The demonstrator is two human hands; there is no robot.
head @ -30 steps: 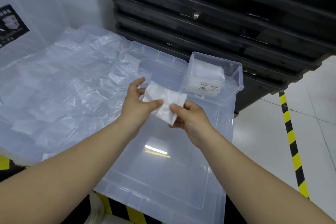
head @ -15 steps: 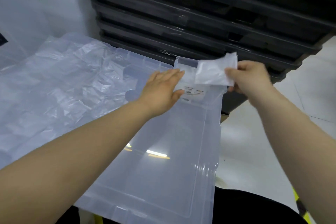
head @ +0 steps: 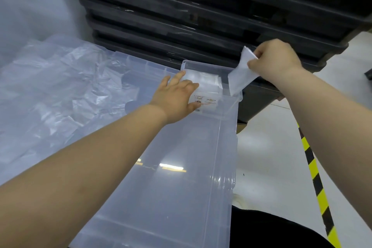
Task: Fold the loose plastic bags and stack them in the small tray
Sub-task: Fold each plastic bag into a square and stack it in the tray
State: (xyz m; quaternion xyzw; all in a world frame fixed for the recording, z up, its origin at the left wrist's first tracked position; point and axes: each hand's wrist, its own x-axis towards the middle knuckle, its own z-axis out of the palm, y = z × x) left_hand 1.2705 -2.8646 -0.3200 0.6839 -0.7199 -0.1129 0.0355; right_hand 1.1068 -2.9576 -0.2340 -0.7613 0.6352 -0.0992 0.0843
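The right hand (head: 275, 60) pinches a folded bag (head: 240, 74) between thumb and curled fingers. Most of those fingers are hidden behind the bag and the back of the hand. The bag hangs tilted, with its lower corner at the right rim of the tray (head: 227, 106), and whether it touches the rim is hard to tell. The left hand (head: 177, 96) lies flat and open with straight fingers over the tray's left side, covering that wall. Its fingertips rest on or just at the stack (head: 209, 84) of folded bags inside, and the clear plastic makes the contact unclear. The layers of the stack cannot be counted, and the label on the tray's near wall is too blurred to read. The tray sits at the far end of a large clear bin (head: 181, 167), which the lower frame edge cuts off. Loose bags (head: 60, 86) spread out to the left, and what they lie on is hidden. Black crates (head: 201, 6) rise behind, cut off at the top. Half a second ago the right hand held the bag level above the tray's far rim. Now the bag points downward at the tray's right side, and the left hand has slid further in toward the stack. The two hands are well apart.
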